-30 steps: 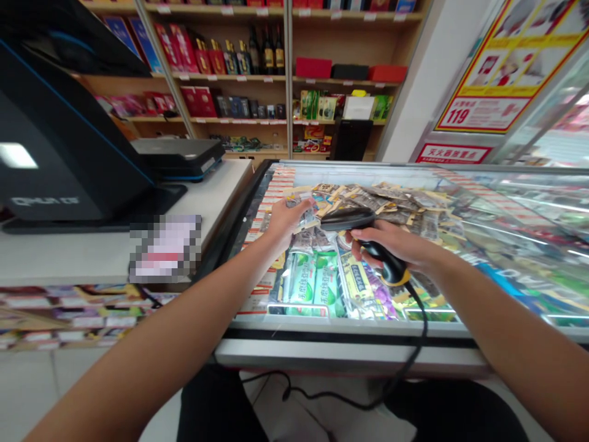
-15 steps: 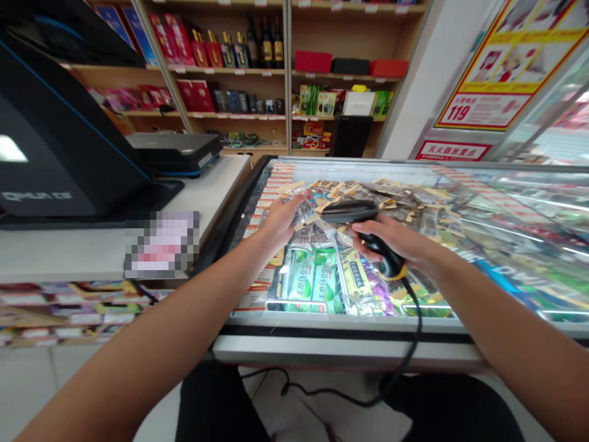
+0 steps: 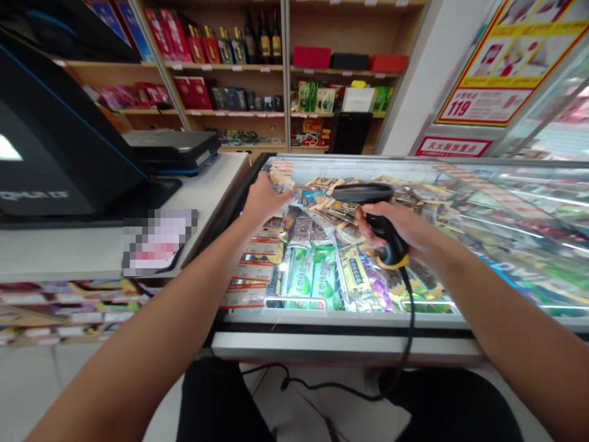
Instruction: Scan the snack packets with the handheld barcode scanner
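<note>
My right hand (image 3: 402, 222) is wrapped round the handle of a black barcode scanner (image 3: 361, 193) with a yellow band at its base. Its head points left above a glass-topped freezer (image 3: 350, 344). At the freezer's far left corner, my left hand (image 3: 263, 199) grips a small clear-and-tan snack packet (image 3: 280, 179), partly hidden by the fingers. A loose heap of similar packets (image 3: 427, 193) spreads behind and to the right of the scanner. Green-wrapped packs (image 3: 301, 276) lie nearer me under the glass.
The scanner's black cable (image 3: 408, 331) hangs down the freezer front. To the left, a white counter (image 3: 92, 252) carries a dark checkout terminal (image 3: 78, 141), a scale (image 3: 175, 144) and a blurred-out phone-like item (image 3: 159, 242). Stocked shelves (image 3: 230, 67) stand behind.
My left hand has moved left and away from the scanner with a packet in its fingers. The right hand and the scanner have shifted slightly right and up.
</note>
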Demonstrator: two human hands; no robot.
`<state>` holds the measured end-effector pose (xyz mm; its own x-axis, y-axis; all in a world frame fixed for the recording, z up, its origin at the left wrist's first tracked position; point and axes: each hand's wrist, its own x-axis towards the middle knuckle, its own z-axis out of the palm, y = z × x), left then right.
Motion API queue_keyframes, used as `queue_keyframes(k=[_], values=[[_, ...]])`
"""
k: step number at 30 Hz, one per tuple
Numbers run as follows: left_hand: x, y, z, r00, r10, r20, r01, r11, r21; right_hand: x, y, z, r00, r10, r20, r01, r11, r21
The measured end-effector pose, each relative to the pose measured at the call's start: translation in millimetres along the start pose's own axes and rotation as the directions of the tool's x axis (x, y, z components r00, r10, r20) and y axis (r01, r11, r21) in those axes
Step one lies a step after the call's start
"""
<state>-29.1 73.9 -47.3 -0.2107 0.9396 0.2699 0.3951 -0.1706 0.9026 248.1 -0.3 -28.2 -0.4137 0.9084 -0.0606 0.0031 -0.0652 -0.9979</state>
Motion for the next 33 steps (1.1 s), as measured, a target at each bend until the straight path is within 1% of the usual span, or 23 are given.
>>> queue_keyframes(k=[1, 2, 3, 4, 6, 8, 9, 10, 11, 12, 13, 14, 15, 16, 17, 18, 20, 22, 25, 26, 28, 30, 33], values=[[2, 1, -8, 0.999, 0.042, -0.017, -0.036, 0.969, 0.246, 0, -2, 0, 1.000, -0.006, -0.028, 0.006, 1.000, 0.010], [3, 2, -15, 0.998, 0.057, 0.003, -0.052, 0.898, 0.436, 0, -3, -1, 0.999, -0.006, -0.051, 0.007, 1.000, 0.016], [3, 4, -21, 0.999, 0.047, 0.023, -0.051, 0.809, 0.585, 0, -5, -1, 0.998, -0.001, -0.068, 0.002, 1.000, 0.020], [2, 5, -25, 0.999, 0.023, 0.045, -0.048, 0.726, 0.686, 0, -7, -1, 0.997, 0.006, -0.082, -0.004, 1.000, 0.023], [-1, 8, -30, 0.998, 0.022, 0.058, -0.060, 0.590, 0.805, -1, -9, -1, 0.994, 0.010, -0.107, -0.008, 1.000, 0.022], [-5, 10, -29, 0.991, 0.113, 0.077, -0.123, 0.484, 0.866, 0, -11, -2, 0.990, 0.006, -0.138, -0.005, 1.000, 0.007], [-7, 11, -26, 0.977, 0.180, 0.111, -0.182, 0.452, 0.873, 0, -11, -3, 0.985, -0.001, -0.173, -0.002, 1.000, -0.016], [-9, 12, -21, 0.955, 0.250, 0.162, -0.261, 0.440, 0.859, 1, -11, -5, 0.974, -0.014, -0.225, 0.000, 0.998, -0.062], [-12, 12, -15, 0.921, 0.311, 0.233, -0.358, 0.444, 0.822, 2, -11, -8, 0.956, -0.032, -0.292, -0.009, 0.991, -0.137], [-15, 12, -8, 0.873, 0.371, 0.317, -0.468, 0.451, 0.760, 4, -10, -11, 0.932, -0.052, -0.359, -0.035, 0.972, -0.233], [-19, 11, 1, 0.811, 0.426, 0.401, -0.576, 0.459, 0.676, 6, -9, -15, 0.905, -0.078, -0.418, -0.075, 0.938, -0.338], [-22, 9, 10, 0.738, 0.472, 0.482, -0.673, 0.463, 0.577, 8, -8, -19, 0.884, -0.097, -0.457, -0.125, 0.893, -0.432], [-26, 7, 19, 0.670, 0.503, 0.546, -0.743, 0.463, 0.484, 9, -7, -22, 0.873, -0.104, -0.477, -0.175, 0.845, -0.505], [-29, 5, 27, 0.626, 0.523, 0.579, -0.778, 0.473, 0.414, 11, -6, -25, 0.870, -0.096, -0.483, -0.218, 0.804, -0.553], [-32, 2, 34, 0.603, 0.528, 0.598, -0.791, 0.492, 0.363, 12, -5, -27, 0.873, -0.078, -0.481, -0.249, 0.777, -0.578], [-34, 0, 40, 0.596, 0.522, 0.611, -0.790, 0.518, 0.328, 13, -5, -28, 0.878, -0.060, -0.475, -0.266, 0.764, -0.588], [-38, -3, 47, 0.607, 0.507, 0.612, -0.772, 0.559, 0.302, 13, -4, -27, 0.888, -0.025, -0.460, -0.282, 0.759, -0.586], [-40, -3, 49, 0.613, 0.510, 0.603, -0.767, 0.566, 0.301, 13, -4, -24, 0.899, 0.009, -0.438, -0.283, 0.774, -0.566], [-41, 1, 48, 0.616, 0.548, 0.566, -0.770, 0.568, 0.290, 12, -3, -23, 0.919, 0.065, -0.388, -0.282, 0.797, -0.534], [-41, 2, 48, 0.626, 0.560, 0.543, -0.763, 0.582, 0.281, 11, -2, -22, 0.926, 0.079, -0.370, -0.279, 0.802, -0.528], [-40, 5, 48, 0.667, 0.577, 0.472, -0.732, 0.624, 0.271, 9, -2, -21, 0.937, 0.090, -0.338, -0.265, 0.814, -0.517], [-38, 8, 47, 0.705, 0.583, 0.405, -0.702, 0.658, 0.274, 6, -4, -16, 0.949, 0.083, -0.304, -0.228, 0.847, -0.481], [-35, 13, 41, 0.715, 0.576, 0.396, -0.691, 0.668, 0.276, 4, -7, -8, 0.962, 0.053, -0.268, -0.161, 0.902, -0.400]])
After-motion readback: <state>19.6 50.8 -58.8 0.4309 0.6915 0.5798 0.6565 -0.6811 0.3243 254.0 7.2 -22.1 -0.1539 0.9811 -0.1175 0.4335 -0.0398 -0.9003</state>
